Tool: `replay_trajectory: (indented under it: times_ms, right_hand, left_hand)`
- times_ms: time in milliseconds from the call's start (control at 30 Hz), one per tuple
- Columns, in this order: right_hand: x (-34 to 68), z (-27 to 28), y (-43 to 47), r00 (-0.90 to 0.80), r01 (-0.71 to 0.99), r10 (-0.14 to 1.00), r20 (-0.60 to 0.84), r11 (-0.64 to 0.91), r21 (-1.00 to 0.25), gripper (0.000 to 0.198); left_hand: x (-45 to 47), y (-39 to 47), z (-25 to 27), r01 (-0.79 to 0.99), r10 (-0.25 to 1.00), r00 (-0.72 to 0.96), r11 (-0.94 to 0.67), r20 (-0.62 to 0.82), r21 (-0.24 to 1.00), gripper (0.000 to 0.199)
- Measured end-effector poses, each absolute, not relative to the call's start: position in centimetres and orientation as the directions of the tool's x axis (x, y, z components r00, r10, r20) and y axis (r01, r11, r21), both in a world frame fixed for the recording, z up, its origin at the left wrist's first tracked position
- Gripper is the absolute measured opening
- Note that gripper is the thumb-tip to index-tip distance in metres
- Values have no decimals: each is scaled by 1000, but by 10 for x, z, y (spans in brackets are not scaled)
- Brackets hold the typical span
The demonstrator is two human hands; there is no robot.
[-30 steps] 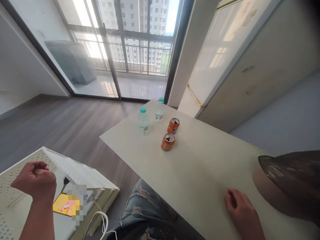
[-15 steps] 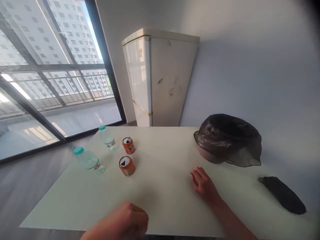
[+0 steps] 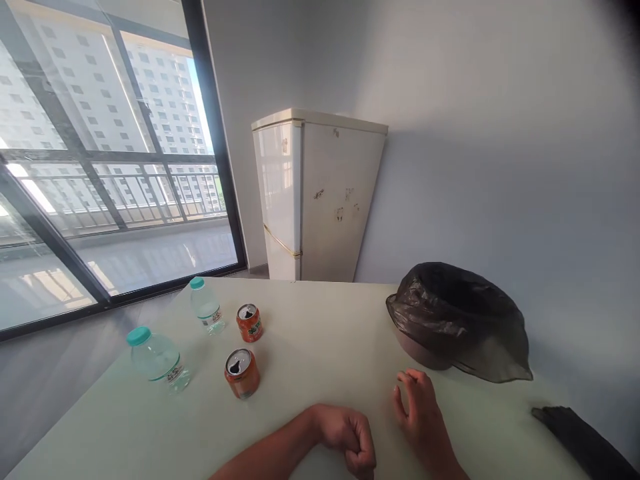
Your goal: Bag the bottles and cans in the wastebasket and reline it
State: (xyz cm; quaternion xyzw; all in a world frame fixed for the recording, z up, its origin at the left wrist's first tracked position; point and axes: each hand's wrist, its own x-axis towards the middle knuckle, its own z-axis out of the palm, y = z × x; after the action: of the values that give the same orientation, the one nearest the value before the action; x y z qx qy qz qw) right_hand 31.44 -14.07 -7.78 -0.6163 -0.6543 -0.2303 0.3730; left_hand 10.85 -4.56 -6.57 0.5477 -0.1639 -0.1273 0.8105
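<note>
while both hands rest empty, left hand [image 3: 347, 437] fisted, right hand [image 3: 420, 413] loose, opened cans [image 3: 242, 373], capped bottles [image 3: 156, 359]

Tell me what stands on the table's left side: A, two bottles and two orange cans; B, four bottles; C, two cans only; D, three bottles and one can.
A: two teal-capped bottles, the near bottle and the far bottle, stand beside two orange cans, the near can and the far can.

White fridge [image 3: 310, 200] against the wall, dark folded bag [image 3: 585, 443] at the table's right edge.
</note>
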Motion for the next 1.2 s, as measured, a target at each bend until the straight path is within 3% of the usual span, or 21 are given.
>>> replay_trajectory:
  times_ms: [100, 200, 533, 700, 867, 1000, 1133, 1200]
  right_hand:
    - [316, -82, -139, 31, 975, 637, 771, 150, -164, 16]
    - [318, -88, -137, 19, 976, 643, 766, 155, -155, 17]
    - [326, -99, -132, -25, 984, 611, 791, 156, -89, 23]
    - [329, -97, -132, -23, 982, 589, 807, 165, -92, 21]
    - [330, -95, -130, -38, 990, 570, 821, 130, -45, 23]
    - [323, -78, -134, -64, 997, 563, 824, 74, 27, 26]
    - [324, -30, -140, 14, 1000, 555, 832, -3, -15, 39]
    - [332, 3, -143, 31, 999, 462, 886, -47, -10, 44]
  left_hand:
    - [91, -42, -68, -72, -225, 949, 525, 220, 848, 40]
    - [83, -39, -79, -146, -137, 953, 575, 270, 805, 40]
    - [90, -33, -109, -152, -92, 967, 544, 238, 825, 42]
    - [90, -34, -106, -179, -9, 974, 591, 228, 787, 43]
    - [87, -38, -92, -131, -13, 983, 645, 183, 753, 45]
    - [82, -39, -84, -252, -13, 924, 731, 382, 634, 42]
    - [81, -37, -78, -238, -60, 900, 762, 431, 603, 37]
    - [82, -36, -76, -209, -105, 895, 761, 434, 614, 37]
